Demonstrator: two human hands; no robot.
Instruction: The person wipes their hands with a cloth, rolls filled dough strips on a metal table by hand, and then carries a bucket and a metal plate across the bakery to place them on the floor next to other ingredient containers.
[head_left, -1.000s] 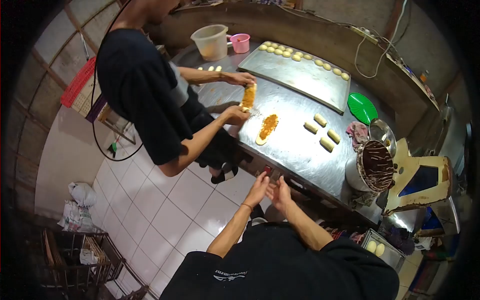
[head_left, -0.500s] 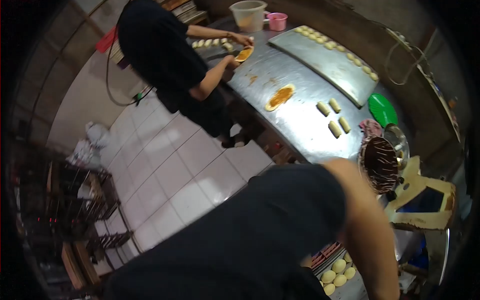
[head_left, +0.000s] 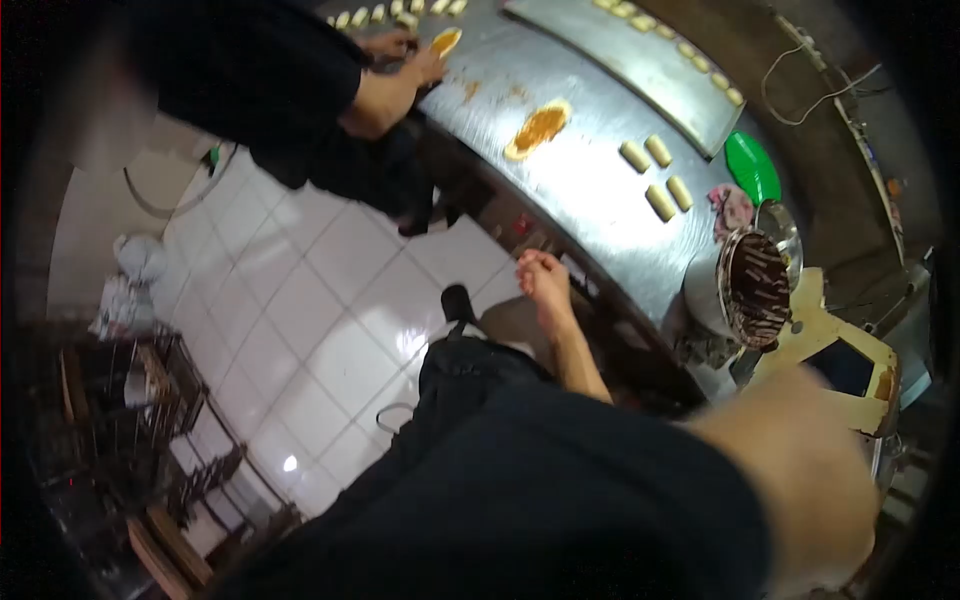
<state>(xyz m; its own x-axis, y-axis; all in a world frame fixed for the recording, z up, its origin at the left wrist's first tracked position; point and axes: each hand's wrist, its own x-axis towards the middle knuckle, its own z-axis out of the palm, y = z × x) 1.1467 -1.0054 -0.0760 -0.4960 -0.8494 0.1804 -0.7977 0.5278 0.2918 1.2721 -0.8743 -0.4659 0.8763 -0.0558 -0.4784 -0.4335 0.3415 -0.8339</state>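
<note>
My right hand (head_left: pixel 545 280) hangs low over the tiled floor, below the edge of the metal table. Its fingers are loosely curled, and I see nothing in them. The forearm passes out of sight under my dark sleeve. My left arm (head_left: pixel 800 470) is large and blurred at the lower right; its hand is out of sight. Near that arm stands a pot (head_left: pixel 755 290) with dark brown contents streaked in white. On the metal table (head_left: pixel 590 220) lie several dough rolls (head_left: pixel 660 203) and a flat dough oval (head_left: pixel 540 130) spread with orange-brown filling.
A co-worker's hands (head_left: pixel 420 65) work at another filled dough piece at the top. A raised metal sheet (head_left: pixel 630 55) carries a row of dough pieces. A green tray (head_left: pixel 752 168) and a pink cloth (head_left: pixel 733 210) lie by the pot. Dark racks (head_left: pixel 150 400) stand left.
The view has tilted so the table sits higher and further left. My right hand, a trouser leg and a shoe have come into view. The tray of dough balls at lower right is gone from view.
</note>
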